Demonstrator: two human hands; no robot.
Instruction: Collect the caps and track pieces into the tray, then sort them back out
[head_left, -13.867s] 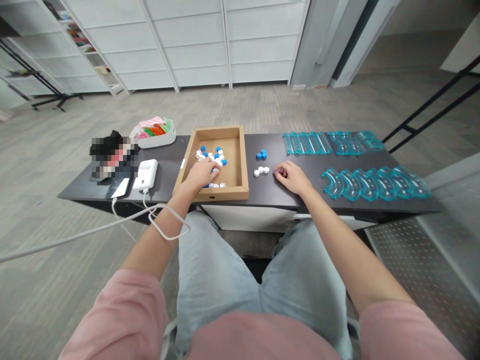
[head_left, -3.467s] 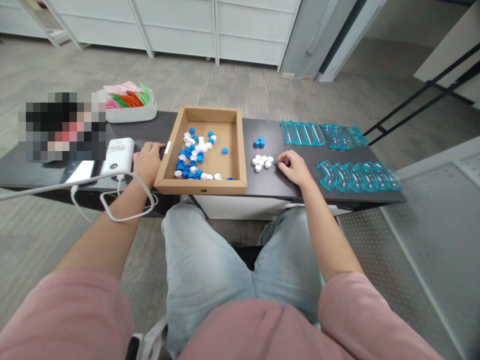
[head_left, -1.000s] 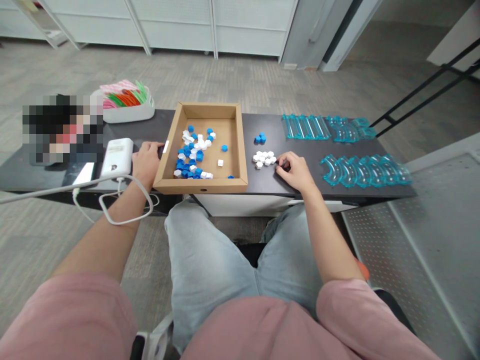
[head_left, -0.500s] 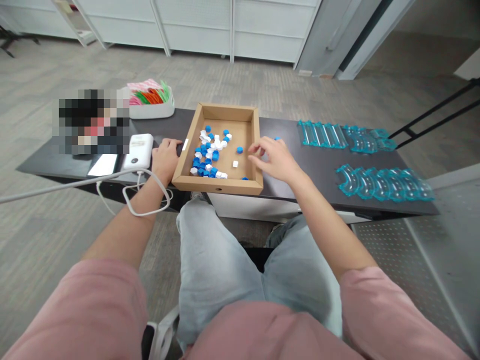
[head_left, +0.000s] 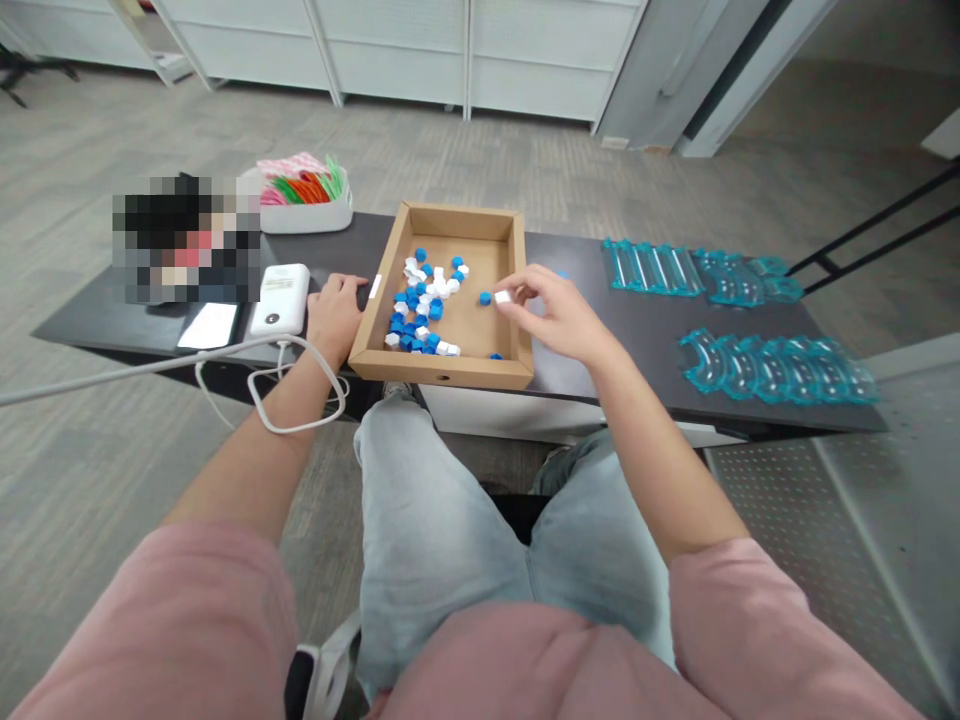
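An open cardboard box (head_left: 442, 372) holds many small blue and white faceted pieces (head_left: 420, 310), heaped mostly along its left side. Over the box's right wall, my right hand (head_left: 551, 310) pinches a white piece (head_left: 503, 298) between thumb and fingers. Just left of it, a single blue piece (head_left: 485, 298) lies on the box floor. My left hand (head_left: 335, 315) lies on the table beside the box's left wall, fingers stretched toward a small dark object (head_left: 364, 295) that I cannot make out.
Clear teal plastic parts lie in a back row (head_left: 656, 268) and a front row (head_left: 776, 367) on the right of the table (head_left: 600, 375). Leftward are a white power bank (head_left: 280, 300) with a cable (head_left: 300, 428) across my left forearm, and a basket (head_left: 307, 218) of coloured strips.
A white piece that lay alone on the box floor is now lifted in my right hand, its fingers closed on it. My left hand stays beside the box.
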